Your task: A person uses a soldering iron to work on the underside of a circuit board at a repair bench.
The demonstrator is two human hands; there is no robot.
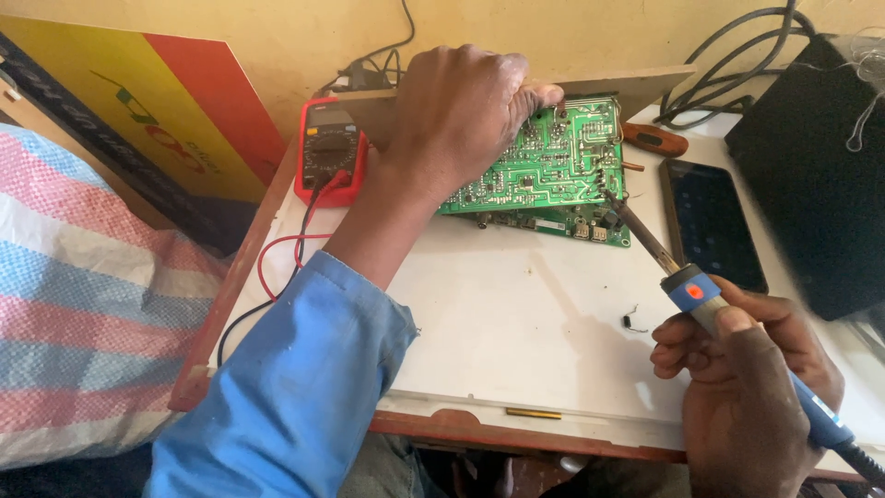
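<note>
We hold the green circuit board [544, 161] tilted up at the far middle of the white tabletop [516, 323], left hand [461, 111] clamped over its upper left edge, right hand [737, 369] closed around the blue-handled soldering iron [687, 286], its tip touching the board's right edge. We judge the board light, stiff and fragile, best gripped by its edges. Open room lies near; a red multimeter [327, 152] crowds left, a dark tablet [714, 221] right

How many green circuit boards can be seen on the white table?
2. The upper green circuit board is tilted, held by the left hand. The lower green circuit board lies beneath it, only its front edge showing. More may be hidden underneath.
</note>
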